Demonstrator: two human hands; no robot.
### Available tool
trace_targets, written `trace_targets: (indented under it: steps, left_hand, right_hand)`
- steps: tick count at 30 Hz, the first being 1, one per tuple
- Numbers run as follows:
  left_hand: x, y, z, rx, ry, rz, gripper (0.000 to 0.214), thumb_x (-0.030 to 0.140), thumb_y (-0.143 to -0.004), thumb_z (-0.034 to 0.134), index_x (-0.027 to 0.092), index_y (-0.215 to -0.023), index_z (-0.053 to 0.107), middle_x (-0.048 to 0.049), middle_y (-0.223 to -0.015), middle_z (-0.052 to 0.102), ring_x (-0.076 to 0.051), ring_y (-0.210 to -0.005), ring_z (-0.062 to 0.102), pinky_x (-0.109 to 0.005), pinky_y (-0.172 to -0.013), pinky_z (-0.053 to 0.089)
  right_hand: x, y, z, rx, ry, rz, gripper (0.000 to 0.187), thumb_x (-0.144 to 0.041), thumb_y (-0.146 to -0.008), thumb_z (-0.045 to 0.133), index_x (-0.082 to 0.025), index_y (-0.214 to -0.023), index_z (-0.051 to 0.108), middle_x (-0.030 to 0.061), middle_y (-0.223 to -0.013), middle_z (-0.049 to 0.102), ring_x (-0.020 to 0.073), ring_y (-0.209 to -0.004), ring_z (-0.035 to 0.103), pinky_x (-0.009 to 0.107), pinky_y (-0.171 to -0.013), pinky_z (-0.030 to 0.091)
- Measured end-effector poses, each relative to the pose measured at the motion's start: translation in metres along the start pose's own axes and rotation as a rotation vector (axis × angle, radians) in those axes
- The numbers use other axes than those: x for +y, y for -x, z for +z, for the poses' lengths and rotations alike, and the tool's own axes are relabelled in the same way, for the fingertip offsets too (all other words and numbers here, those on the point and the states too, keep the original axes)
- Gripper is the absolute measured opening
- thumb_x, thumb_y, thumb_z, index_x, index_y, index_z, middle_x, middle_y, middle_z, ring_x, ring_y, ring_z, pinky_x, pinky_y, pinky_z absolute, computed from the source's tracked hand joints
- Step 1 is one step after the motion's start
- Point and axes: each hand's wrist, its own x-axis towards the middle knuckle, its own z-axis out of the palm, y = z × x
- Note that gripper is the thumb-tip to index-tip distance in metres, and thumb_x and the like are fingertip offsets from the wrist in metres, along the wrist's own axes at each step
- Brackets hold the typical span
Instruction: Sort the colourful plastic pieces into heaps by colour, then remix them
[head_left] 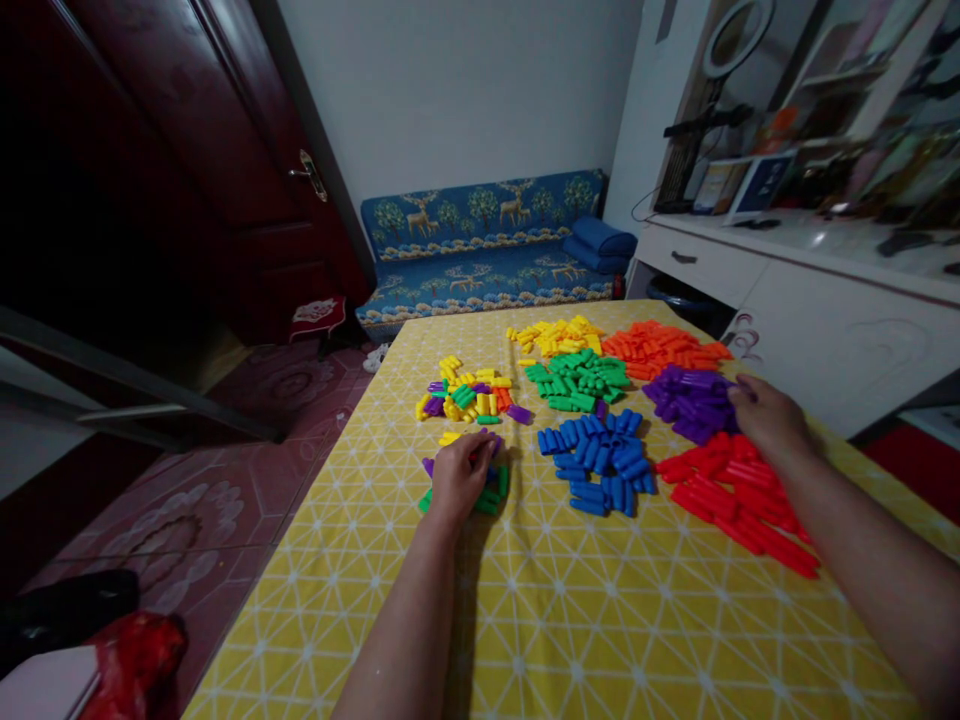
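Observation:
My left hand (459,472) is over a small mixed group of plastic building pieces, its fingers pinched together. A bit of red shows between the fingers, but what they grip is mostly hidden. Green pieces (491,495) lie beside and under that hand. Farther off is another mixed pile (469,395) of yellow, green, purple and orange pieces. On the right, my right hand (769,412) has its fingertips closed at the edge of the purple pile (686,400); whether a piece is in them is hidden. Red pieces (727,490) lie under and beside the right wrist.
Blue (600,455), green (577,378), yellow (562,336) and orange (660,348) piles stand on the yellow patterned tablecloth (525,620). Beyond the table are a blue sofa (480,270), a white cabinet (825,330) and a dark red door (225,130).

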Motion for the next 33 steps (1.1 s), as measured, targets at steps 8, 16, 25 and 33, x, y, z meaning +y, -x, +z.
trace_targets:
  steps: [8,16,25,33]
  left_hand:
    - [0.012,-0.001,-0.009,0.257,-0.114,-0.145,0.020,0.027,-0.087,0.055,0.020,-0.096,0.071,-0.0056,-0.091,0.076,-0.019,-0.080,0.070,-0.030,-0.075,0.053]
    - [0.021,0.003,-0.015,-0.090,-0.447,-0.002,0.045,0.028,-0.078,0.063,0.028,-0.123,0.064,-0.0067,-0.128,0.064,-0.031,-0.120,0.053,-0.047,-0.100,0.041]
    - [0.019,-0.001,-0.014,-0.167,-0.240,0.080,0.031,0.019,-0.078,0.061,0.026,-0.106,0.072,-0.0038,-0.103,0.073,-0.023,-0.102,0.062,-0.038,-0.096,0.043]
    - [0.034,0.001,-0.015,-0.149,0.201,0.024,0.025,0.023,-0.087,0.050,0.021,-0.099,0.073,-0.0036,-0.097,0.075,-0.019,-0.091,0.069,-0.029,-0.085,0.052]
  right_hand:
    - [-0.090,0.082,0.021,0.102,-0.081,-0.349,0.040,-0.039,-0.087,0.051,-0.015,-0.118,0.062,0.0215,-0.117,0.064,0.0363,-0.115,0.058,0.055,-0.098,0.043]
    - [-0.184,0.217,0.102,-0.479,-0.403,-0.572,0.054,-0.009,-0.080,0.049,-0.020,-0.132,0.054,0.0111,-0.135,0.056,0.0225,-0.129,0.050,0.043,-0.111,0.041]
    - [-0.174,0.245,0.131,-0.466,-0.372,-0.515,0.060,-0.007,-0.079,0.046,-0.016,-0.139,0.048,0.0143,-0.138,0.055,0.0250,-0.131,0.049,0.048,-0.111,0.041]
    - [-0.186,0.239,0.111,-0.426,-0.545,-0.414,0.033,-0.019,-0.088,0.048,-0.021,-0.118,0.062,0.0109,-0.112,0.068,0.0238,-0.105,0.065,0.041,-0.093,0.053]
